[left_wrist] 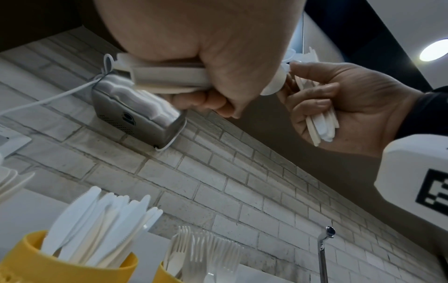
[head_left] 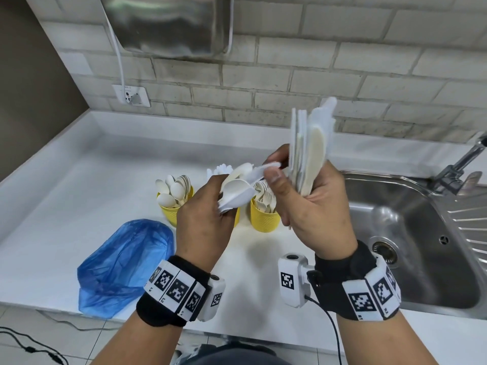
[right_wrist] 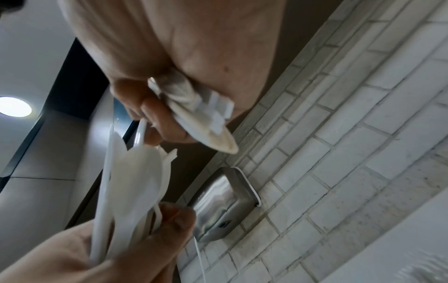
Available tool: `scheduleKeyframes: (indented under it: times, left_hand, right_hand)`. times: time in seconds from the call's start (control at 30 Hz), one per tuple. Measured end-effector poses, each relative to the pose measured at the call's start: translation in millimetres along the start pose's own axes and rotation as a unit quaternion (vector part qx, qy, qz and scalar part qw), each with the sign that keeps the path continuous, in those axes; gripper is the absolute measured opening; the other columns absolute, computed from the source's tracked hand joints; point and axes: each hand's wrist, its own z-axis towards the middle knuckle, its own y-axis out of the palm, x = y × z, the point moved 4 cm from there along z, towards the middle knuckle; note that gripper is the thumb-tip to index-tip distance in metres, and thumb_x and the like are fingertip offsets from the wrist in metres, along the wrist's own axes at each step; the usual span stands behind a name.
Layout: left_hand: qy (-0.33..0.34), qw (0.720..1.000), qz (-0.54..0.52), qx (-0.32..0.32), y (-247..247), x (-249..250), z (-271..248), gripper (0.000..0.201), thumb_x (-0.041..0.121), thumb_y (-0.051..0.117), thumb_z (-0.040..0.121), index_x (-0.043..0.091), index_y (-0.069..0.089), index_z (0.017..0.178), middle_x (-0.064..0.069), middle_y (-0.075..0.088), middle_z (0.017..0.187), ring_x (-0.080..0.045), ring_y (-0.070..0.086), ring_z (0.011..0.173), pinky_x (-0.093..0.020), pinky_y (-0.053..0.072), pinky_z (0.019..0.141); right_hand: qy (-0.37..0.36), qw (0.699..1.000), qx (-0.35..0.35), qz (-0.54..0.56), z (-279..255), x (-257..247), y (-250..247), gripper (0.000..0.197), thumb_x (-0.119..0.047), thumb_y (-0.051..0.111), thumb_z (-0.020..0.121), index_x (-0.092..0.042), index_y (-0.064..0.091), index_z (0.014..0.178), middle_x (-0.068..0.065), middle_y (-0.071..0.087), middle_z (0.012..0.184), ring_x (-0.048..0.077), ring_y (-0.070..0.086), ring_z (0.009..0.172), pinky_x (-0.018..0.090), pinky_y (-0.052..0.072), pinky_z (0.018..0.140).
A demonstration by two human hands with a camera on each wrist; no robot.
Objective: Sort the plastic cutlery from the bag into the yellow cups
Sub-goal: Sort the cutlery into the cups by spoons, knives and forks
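Observation:
My left hand (head_left: 210, 219) grips a mixed bunch of white plastic cutlery (head_left: 237, 192), a spoon bowl uppermost, above the yellow cups. My right hand (head_left: 313, 206) holds a bundle of knives (head_left: 308, 146) upright, while its thumb and forefinger pinch one piece (head_left: 266, 168) of the left bunch. Three yellow cups stand behind: one with spoons (head_left: 171, 210), one with forks (head_left: 264, 219), and a middle one with knives (left_wrist: 67, 266) mostly hidden by my left hand. The blue bag (head_left: 123, 264) lies crumpled at the front left.
A steel sink (head_left: 395, 233) with a faucet (head_left: 463, 159) is at the right. On the brick wall hang a metal dryer (head_left: 168, 22) and a socket (head_left: 131, 97) with a white cable. The counter's front edge (head_left: 250, 335) is near my wrists.

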Motion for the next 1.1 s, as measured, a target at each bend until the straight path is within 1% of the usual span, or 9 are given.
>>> scheduleKeyframes:
  times: [0.13,0.2,0.27,0.33,0.4,0.53,0.7,0.87,1.1]
  left_hand:
    - [0.009,0.999,0.031,-0.013,-0.8,3.3,-1.6,0.046,0.004,0.077,0.081,0.027,0.056,0.114,-0.001,0.072,0.085,-0.018,0.053,0.081,-0.023,0.029,0.058]
    - [0.004,0.999,0.050,-0.020,-1.1,0.6,-2.9,0.041,0.006,0.080,0.080,0.022,0.062,0.114,0.001,0.072,0.086,-0.018,0.054,0.081,-0.024,0.029,0.058]
    - [-0.004,0.998,0.064,-0.024,-2.1,-1.7,-3.7,0.038,0.009,0.081,0.081,0.018,0.066,0.115,0.003,0.072,0.087,-0.018,0.058,0.077,-0.024,0.032,0.058]
    - [-0.004,0.997,0.068,-0.028,-3.3,-1.7,-4.3,0.036,0.010,0.079,0.083,0.018,0.066,0.116,0.002,0.071,0.087,-0.023,0.063,0.076,-0.025,0.036,0.059]
    - [0.000,0.997,0.068,-0.036,-3.8,-0.7,-4.9,0.036,0.010,0.076,0.084,0.018,0.065,0.117,0.001,0.071,0.086,-0.027,0.065,0.074,-0.026,0.038,0.058]
    - [-0.004,0.996,0.074,-0.046,-4.5,0.0,-5.8,0.030,0.011,0.073,0.085,0.015,0.066,0.113,0.001,0.069,0.082,-0.029,0.064,0.071,-0.026,0.035,0.057]
    - [-0.012,0.996,0.064,-0.061,-0.9,1.2,-6.1,0.022,0.023,0.064,0.090,0.016,0.062,0.110,0.001,0.066,0.080,-0.032,0.062,0.068,-0.029,0.038,0.055]
    - [0.005,0.995,0.058,-0.077,6.2,6.8,-6.2,0.024,0.022,0.066,0.088,0.014,0.061,0.110,-0.001,0.067,0.080,-0.033,0.063,0.067,-0.029,0.037,0.054]
    - [-0.009,0.994,0.074,-0.085,12.0,3.8,-3.5,0.020,0.019,0.069,0.089,0.013,0.059,0.106,-0.003,0.066,0.078,-0.036,0.062,0.066,-0.030,0.035,0.054]
  right_hand:
    - [0.025,1.000,-0.002,0.000,-3.9,1.3,5.6,0.005,-0.005,0.068,0.095,-0.001,0.069,0.098,-0.023,0.061,0.058,-0.003,0.057,0.049,0.011,0.044,0.055]
    - [0.016,0.999,0.034,0.030,-2.9,-3.5,1.1,0.013,-0.010,0.062,0.098,0.002,0.067,0.096,-0.017,0.063,0.060,0.004,0.049,0.039,0.020,0.042,0.045]
    - [-0.004,0.996,0.068,0.060,-0.8,-9.6,-4.1,0.017,-0.009,0.054,0.104,0.003,0.061,0.094,0.000,0.073,0.078,0.017,0.042,0.033,0.026,0.038,0.041]
    - [-0.012,0.989,0.114,0.089,1.8,-11.5,-11.7,0.018,-0.010,0.048,0.108,-0.006,0.055,0.092,0.016,0.076,0.092,0.025,0.038,0.032,0.028,0.037,0.041]
    - [-0.017,0.977,0.183,0.109,3.2,-10.0,-21.8,0.020,-0.012,0.047,0.110,-0.012,0.053,0.091,0.018,0.076,0.088,0.025,0.040,0.031,0.027,0.038,0.041]
    - [-0.013,0.921,0.358,0.153,2.4,0.2,-48.4,0.013,-0.015,0.049,0.109,-0.012,0.053,0.097,0.013,0.072,0.074,0.022,0.051,0.040,0.026,0.042,0.044]
    - [0.038,0.839,0.486,0.241,3.0,18.1,-69.7,0.015,-0.020,0.053,0.107,-0.006,0.056,0.110,0.010,0.057,0.066,0.025,0.054,0.058,0.043,0.059,0.067]
    - [0.043,0.852,0.445,0.272,4.7,16.3,-64.1,0.011,-0.025,0.050,0.109,-0.014,0.047,0.110,0.004,0.050,0.069,0.020,0.036,0.045,0.031,0.044,0.052]
    - [0.029,0.957,0.217,0.192,2.7,14.0,-31.2,0.005,-0.017,0.064,0.101,-0.011,0.063,0.101,0.002,0.051,0.072,0.012,0.038,0.040,0.024,0.040,0.044]
